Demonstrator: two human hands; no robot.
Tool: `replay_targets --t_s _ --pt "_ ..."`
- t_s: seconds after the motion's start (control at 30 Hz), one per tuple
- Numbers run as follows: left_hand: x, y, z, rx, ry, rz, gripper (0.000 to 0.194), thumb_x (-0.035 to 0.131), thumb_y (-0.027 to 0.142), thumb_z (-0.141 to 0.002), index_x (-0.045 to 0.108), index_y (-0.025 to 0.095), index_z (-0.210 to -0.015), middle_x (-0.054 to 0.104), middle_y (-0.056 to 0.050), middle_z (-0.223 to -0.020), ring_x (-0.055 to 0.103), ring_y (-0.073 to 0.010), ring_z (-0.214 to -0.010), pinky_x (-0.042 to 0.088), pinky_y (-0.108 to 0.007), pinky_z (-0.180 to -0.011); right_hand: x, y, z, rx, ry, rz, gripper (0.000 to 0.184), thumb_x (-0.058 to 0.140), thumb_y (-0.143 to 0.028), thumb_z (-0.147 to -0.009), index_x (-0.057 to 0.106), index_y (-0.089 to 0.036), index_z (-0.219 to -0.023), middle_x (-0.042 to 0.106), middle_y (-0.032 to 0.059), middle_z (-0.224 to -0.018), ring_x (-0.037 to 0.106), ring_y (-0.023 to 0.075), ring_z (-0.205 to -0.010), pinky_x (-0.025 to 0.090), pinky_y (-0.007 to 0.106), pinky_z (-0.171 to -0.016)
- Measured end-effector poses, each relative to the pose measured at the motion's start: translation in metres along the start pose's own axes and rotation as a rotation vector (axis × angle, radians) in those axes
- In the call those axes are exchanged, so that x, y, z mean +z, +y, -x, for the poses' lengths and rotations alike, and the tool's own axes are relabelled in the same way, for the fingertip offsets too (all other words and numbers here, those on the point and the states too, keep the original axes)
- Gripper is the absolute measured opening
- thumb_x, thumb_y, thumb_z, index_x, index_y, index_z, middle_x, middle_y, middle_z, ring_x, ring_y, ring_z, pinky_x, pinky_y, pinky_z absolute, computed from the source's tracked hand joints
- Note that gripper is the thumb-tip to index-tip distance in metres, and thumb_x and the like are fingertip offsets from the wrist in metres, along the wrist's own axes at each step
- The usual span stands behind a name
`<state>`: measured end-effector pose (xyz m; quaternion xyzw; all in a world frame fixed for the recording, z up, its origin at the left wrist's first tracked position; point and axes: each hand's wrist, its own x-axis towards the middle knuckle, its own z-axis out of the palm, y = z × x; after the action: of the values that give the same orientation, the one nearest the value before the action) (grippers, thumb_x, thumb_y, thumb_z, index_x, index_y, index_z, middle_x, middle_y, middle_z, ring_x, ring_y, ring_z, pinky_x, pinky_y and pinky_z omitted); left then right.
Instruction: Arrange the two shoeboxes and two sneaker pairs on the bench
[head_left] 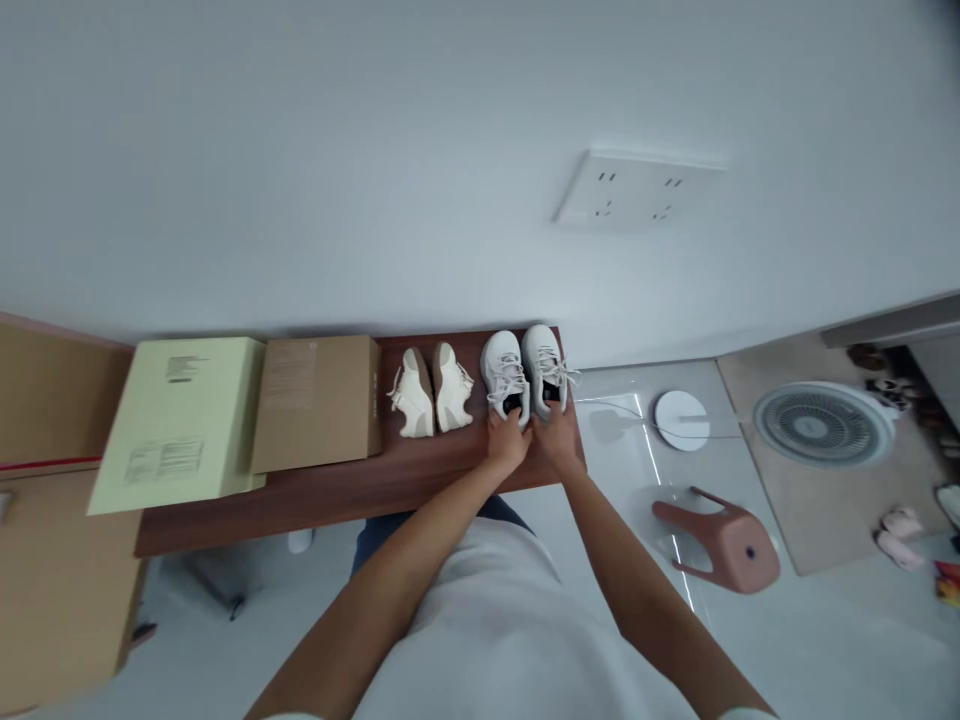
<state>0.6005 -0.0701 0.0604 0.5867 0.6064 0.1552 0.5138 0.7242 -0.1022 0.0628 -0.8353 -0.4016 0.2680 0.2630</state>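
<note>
A pair of white lace-up sneakers stands side by side at the right end of a brown wooden shelf [450, 462], toes toward the wall. My left hand [509, 442] is closed on the heel of the left sneaker [504, 368]. The right sneaker [543, 362] has its heel gripped by my right hand [553, 430]. Both sneakers have dark insides, and the thumbs reach in at the openings. To their left, a second pair, a cream shoe [415, 398] and its mate [451, 392], lies on its sides with soles facing each other.
Left on the shelf are a brown cardboard box [319, 405] and a pale yellow box [176, 420]. A socket panel [637, 188] is on the wall. On the floor at right are a pink stool [739, 548], a fan [817, 425] and a white round base [682, 420].
</note>
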Motion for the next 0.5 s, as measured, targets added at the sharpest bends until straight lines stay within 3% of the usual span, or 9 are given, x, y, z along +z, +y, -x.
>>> replay_targets --t_s 0.07,0.17,0.27,0.37,0.43,0.5 --pt "0.008 0.01 -0.014 -0.044 0.056 -0.036 0.026 0.071 0.026 -0.077 0.071 0.015 -0.101 0.047 -0.023 -0.142 0.048 -0.04 -0.134 0.038 -0.052 -0.112 0.0 0.006 -0.01 0.025 0.079 -0.028 0.036 0.065 -0.041 -0.081 0.065 -0.017 -0.107 0.051 0.0204 -0.138 0.046 0.0353 -0.133 0.04 0.048 -0.109" --pt "-0.004 0.006 -0.025 -0.037 0.07 0.102 0.017 0.071 0.03 -0.078 0.071 0.017 -0.087 0.06 -0.017 -0.125 0.058 -0.0343 -0.122 0.044 -0.048 -0.107 -0.014 0.024 -0.019 0.075 0.16 -0.134 0.033 0.067 -0.051 -0.077 0.062 -0.02 -0.088 0.066 0.0131 -0.105 0.058 0.0303 -0.11 0.047 0.043 -0.099" --pt "-0.025 -0.009 -0.027 -0.098 -0.083 0.516 0.025 0.07 0.038 -0.08 0.07 0.018 -0.095 0.069 -0.01 -0.107 0.065 -0.0279 -0.107 0.054 -0.045 -0.095 -0.032 0.045 -0.023 0.157 0.167 -0.405 0.038 0.066 -0.058 -0.074 0.056 -0.023 -0.087 0.063 0.0015 -0.083 0.059 0.0221 -0.087 0.054 0.036 -0.08" --pt "-0.035 -0.026 -0.026 -0.27 -0.297 0.887 0.027 0.07 0.037 -0.083 0.067 0.019 -0.103 0.07 -0.008 -0.101 0.068 -0.0218 -0.095 0.058 -0.042 -0.088 -0.035 0.058 -0.025 0.278 0.089 -0.695 0.038 0.066 -0.055 -0.072 0.053 -0.024 -0.092 0.06 -0.0034 -0.078 0.057 0.0172 -0.076 0.053 0.028 -0.065" --pt "-0.033 -0.037 -0.024 -0.422 -0.376 0.954 0.023 0.07 0.032 -0.085 0.064 0.021 -0.104 0.07 -0.006 -0.098 0.069 -0.0185 -0.089 0.058 -0.039 -0.088 -0.03 0.061 -0.026 0.387 0.03 -0.853 0.035 0.066 -0.05 -0.071 0.053 -0.025 -0.092 0.06 -0.0039 -0.078 0.058 0.0163 -0.074 0.052 0.027 -0.062" --pt "-0.027 -0.047 -0.021 -0.554 -0.361 0.936 0.019 0.069 0.027 -0.087 0.061 0.022 -0.104 0.068 -0.005 -0.094 0.07 -0.0163 -0.084 0.058 -0.036 -0.087 -0.022 0.063 -0.026 0.492 -0.005 -0.975 0.033 0.066 -0.045 -0.07 0.053 -0.025 -0.092 0.06 -0.0039 -0.079 0.059 0.0161 -0.073 0.053 0.027 -0.061"
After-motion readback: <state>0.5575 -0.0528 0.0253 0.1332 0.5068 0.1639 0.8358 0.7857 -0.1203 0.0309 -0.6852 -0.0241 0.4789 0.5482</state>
